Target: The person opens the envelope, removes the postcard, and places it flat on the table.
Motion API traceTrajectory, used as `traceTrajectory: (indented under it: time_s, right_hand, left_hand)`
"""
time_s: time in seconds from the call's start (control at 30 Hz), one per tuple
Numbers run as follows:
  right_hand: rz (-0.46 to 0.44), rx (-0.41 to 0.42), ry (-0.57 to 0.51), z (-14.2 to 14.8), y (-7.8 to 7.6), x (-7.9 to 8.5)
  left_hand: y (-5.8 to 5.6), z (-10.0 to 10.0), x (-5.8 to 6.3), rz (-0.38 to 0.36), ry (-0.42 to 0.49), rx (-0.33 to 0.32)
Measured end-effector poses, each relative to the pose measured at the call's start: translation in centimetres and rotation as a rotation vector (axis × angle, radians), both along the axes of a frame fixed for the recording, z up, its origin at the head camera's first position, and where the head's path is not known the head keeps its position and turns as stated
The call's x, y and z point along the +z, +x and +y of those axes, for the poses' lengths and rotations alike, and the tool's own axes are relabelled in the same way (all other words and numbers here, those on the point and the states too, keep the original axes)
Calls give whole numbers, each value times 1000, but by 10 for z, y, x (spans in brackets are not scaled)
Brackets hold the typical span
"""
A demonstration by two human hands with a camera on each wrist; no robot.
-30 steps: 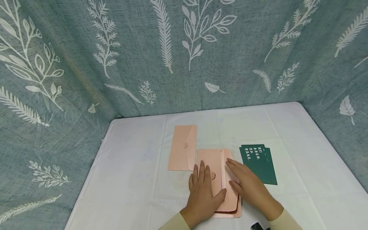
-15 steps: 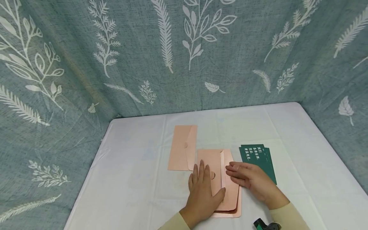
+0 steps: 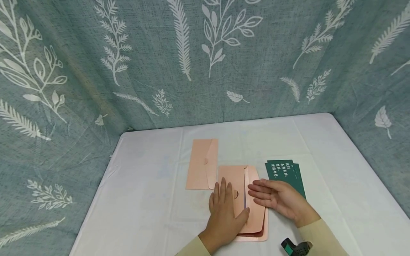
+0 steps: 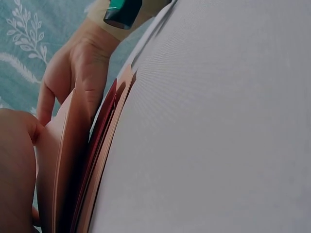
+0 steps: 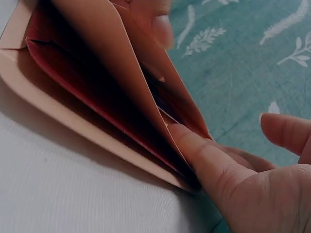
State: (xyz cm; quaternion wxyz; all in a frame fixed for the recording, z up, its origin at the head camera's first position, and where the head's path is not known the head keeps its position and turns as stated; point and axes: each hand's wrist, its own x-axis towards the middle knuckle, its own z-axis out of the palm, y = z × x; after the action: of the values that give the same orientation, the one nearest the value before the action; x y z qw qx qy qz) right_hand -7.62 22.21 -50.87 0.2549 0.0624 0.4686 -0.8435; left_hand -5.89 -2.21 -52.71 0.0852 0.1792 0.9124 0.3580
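Note:
Pink envelopes (image 3: 230, 174) lie stacked in front of me, the top one with its long flap (image 3: 256, 217) toward the right. My left hand (image 3: 224, 217) rests on the top envelope, fingers straight and thumb spread toward the flap. My right hand (image 3: 282, 199) is turned on its side with straight fingers, touching the flap. A bluish strip shows under the flap's edge. In the right wrist view, the right fingers (image 5: 194, 150) reach along the flap's fold. A dark red layer (image 5: 87, 97) shows between the pink papers at the near end, which gapes apart.
Another pink envelope (image 3: 200, 163) lies beyond, to the left. Dark green cards (image 3: 283, 170) with white characters lie at the right, partly behind the right hand. A black and green device (image 3: 293, 247) sits by the right sleeve. A patterned curtain (image 3: 192, 99) surrounds the white table (image 3: 144, 199).
My right hand has rolled from palm-down to its side, drawing its thumb back from the envelope. The wrist shifted right, and the device came further into view. My left hand has stayed put.

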Motion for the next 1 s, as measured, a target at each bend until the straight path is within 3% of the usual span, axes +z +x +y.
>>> traceTrajectory:
  time_s: [0.27, 0.6, 1.0]
  right_hand:
    - [-39, -17, 25, -9, -8, 0]
    - [-1, -18, 118, -25, -15, -5]
    - [-67, -162, 381, -50, -23, -6]
  left_hand:
    - [-1, 1, 0, -16, 27, -5]
    - [-1, 0, -1, -5, 30, -5]
    - [-1, 1, -1, -3, 30, 2]
